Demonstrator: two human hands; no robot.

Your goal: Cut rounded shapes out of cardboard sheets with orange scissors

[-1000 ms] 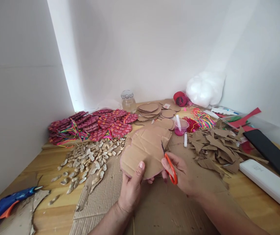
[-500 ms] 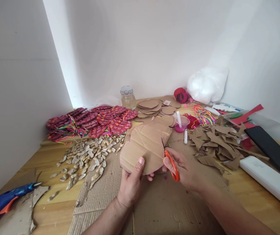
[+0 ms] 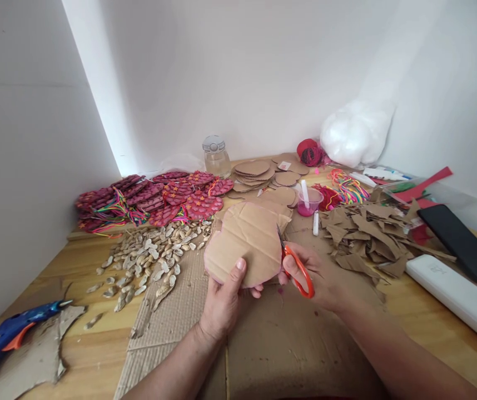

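Note:
A piece of brown cardboard [image 3: 244,239] with a rounded outline marked in pink is held up over the work surface. My left hand [image 3: 225,297] grips its lower edge, thumb on top and fingers beneath. In my right hand [image 3: 311,272] are scissors [image 3: 301,273] with orange handles, fingers wrapped through the loops. Their dark blades lie at the cardboard's right edge, along the pink line. Under both hands is a larger cardboard sheet [image 3: 280,344].
Peanut shells [image 3: 150,258] and decorated red pieces [image 3: 192,197] lie left. Cut cardboard shapes [image 3: 255,172] are stacked behind, beside a jar [image 3: 216,158]. Right are a pink cup [image 3: 308,203], cardboard scraps [image 3: 367,236], a phone [image 3: 463,241] and a white case [image 3: 455,300]. A glue gun [image 3: 17,333] rests front left.
The scissors have turned slightly, with their handles shifting right. The cardboard's upper right corner now looks bent back or cut away from the rounded outline. The camera view has tilted a little.

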